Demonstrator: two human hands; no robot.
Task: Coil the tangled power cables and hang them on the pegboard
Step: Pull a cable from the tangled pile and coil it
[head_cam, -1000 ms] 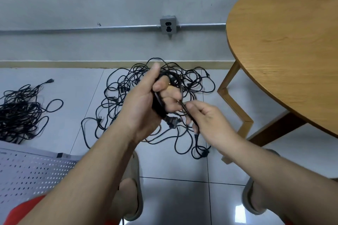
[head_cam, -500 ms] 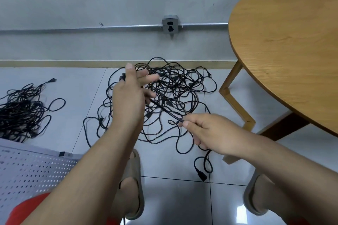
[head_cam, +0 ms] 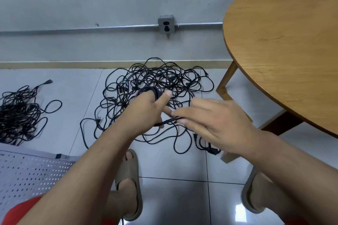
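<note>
Below the wall outlet [head_cam: 166,24], the left hand [head_cam: 146,109] holds a coil [head_cam: 151,90] of power cable, loops hooked over the hand under the thumb, grip closed round them. 1 free strand [head_cam: 165,121] runs nearly level from beneath that hand rightward to the fingertips of the right hand [head_cam: 219,126]; blur hides whether its grip pinches the strand. The next wrap likely lifts that strand left, over the coil. The tangled pile [head_cam: 164,80] lies on the floor below the outlet, the pegboard [head_cam: 27,170] far down-left.
</note>
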